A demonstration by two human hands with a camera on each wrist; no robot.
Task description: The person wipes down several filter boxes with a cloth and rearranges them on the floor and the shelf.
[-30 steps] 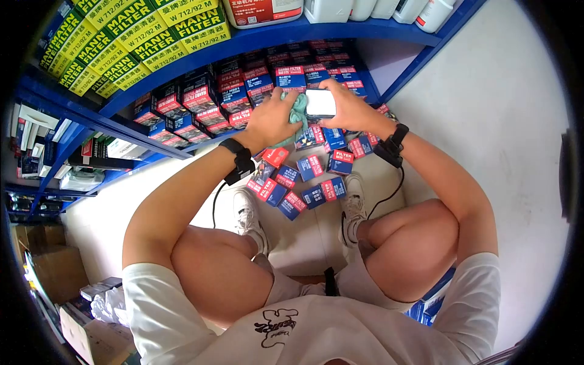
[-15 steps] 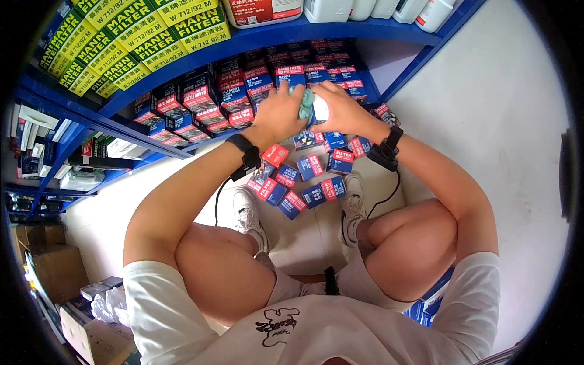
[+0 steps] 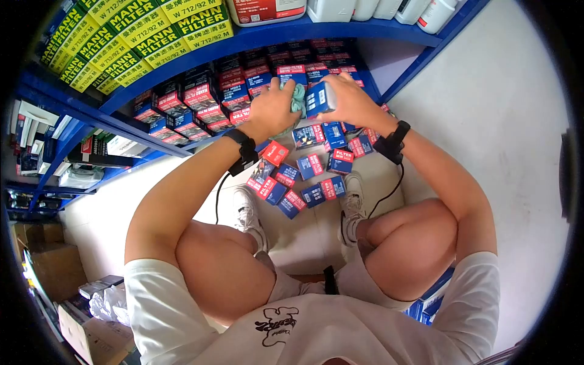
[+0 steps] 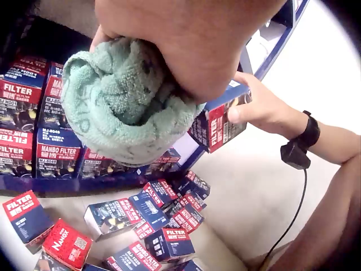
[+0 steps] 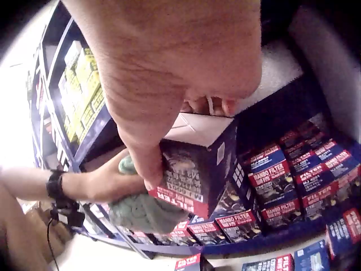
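Note:
A crumpled green terry cloth is gripped in my left hand, whose fingers curl over it. My right hand holds a small red and blue filter box, with the thumb along one side and the other fingers behind. In the head view a blue side of the box faces up, tilted. The cloth is right beside the box, overlapping its edge in the left wrist view. Both hands are raised in front of the lower shelf, above the loose filter boxes on the floor.
Stacked red and blue filter boxes fill the blue lower shelf. Above stand yellow and green filter boxes and white jugs. A white wall bounds the right; cartons lie at the lower left.
The box has turned in my right hand: its white end faced up, and now a blue side does. The cloth came against the box, then shifted slightly left of it.

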